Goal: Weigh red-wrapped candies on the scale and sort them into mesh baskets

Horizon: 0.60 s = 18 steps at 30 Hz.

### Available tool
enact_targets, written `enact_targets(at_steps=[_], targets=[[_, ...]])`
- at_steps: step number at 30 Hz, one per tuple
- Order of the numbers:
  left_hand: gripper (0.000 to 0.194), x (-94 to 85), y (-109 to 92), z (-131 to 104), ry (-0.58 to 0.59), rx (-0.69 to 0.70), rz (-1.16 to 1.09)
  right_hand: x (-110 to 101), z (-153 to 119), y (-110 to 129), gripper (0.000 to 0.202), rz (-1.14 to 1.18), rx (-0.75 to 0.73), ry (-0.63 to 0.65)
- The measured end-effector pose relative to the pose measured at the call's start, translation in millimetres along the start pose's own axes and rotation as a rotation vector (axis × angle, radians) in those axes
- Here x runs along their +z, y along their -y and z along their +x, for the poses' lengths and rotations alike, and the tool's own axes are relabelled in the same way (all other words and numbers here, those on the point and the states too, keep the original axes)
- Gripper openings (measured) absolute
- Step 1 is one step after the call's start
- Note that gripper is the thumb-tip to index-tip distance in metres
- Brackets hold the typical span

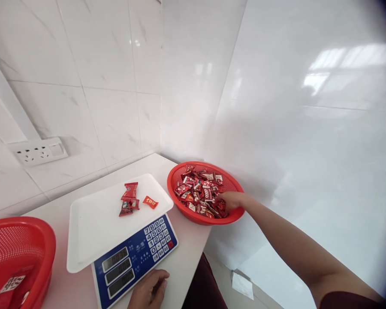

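My right hand reaches over the right rim of a red perforated basket, its fingertips down among small red wrapped candies. What those fingers hold, if anything, is hidden. My left hand rests on the white table beside the scale's front edge, fingers curled, nothing visible in them. On the white tray of a blue digital scale lie several wrapped candies: red ones bunched together and an orange-red one apart from them.
A second red basket with red packages inside stands at the left edge. Tiled walls rise behind the white table, with a socket strip at left. A white sheet lies on the floor.
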<state>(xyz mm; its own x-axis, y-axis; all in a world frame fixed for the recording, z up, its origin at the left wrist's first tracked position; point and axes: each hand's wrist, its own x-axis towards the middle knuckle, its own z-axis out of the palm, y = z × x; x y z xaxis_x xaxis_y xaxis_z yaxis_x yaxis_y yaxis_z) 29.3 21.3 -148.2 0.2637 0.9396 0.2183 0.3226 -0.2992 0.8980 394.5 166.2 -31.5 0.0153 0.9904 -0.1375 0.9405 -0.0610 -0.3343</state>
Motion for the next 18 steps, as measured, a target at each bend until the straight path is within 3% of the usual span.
enact_targets(at_steps=[3, 7, 10, 12, 18], targets=[[0.04, -0.3, -1, 0, -0.019, 0.015, -0.008, 11, -9, 7, 0.026, -0.001, 0.0, 0.081], [0.033, -5.3, 0, 2, 0.034, 0.038, 0.024, 1, -12, 23, 0.014, 0.113, -0.088, 0.122], [0.024, -8.9, 1, 3, 0.141, 0.044, 0.068, -15, -15, 36, 0.029, 0.229, -0.146, 0.113], [0.021, -8.7, 2, 2, 0.134, 0.033, 0.083, -21, -18, 48, 0.04, 0.357, -0.161, 0.11], [0.019, -4.5, -4, -2, 0.096, -0.004, 0.093, -14, -24, 116, 0.035, 0.798, -0.223, 0.342]])
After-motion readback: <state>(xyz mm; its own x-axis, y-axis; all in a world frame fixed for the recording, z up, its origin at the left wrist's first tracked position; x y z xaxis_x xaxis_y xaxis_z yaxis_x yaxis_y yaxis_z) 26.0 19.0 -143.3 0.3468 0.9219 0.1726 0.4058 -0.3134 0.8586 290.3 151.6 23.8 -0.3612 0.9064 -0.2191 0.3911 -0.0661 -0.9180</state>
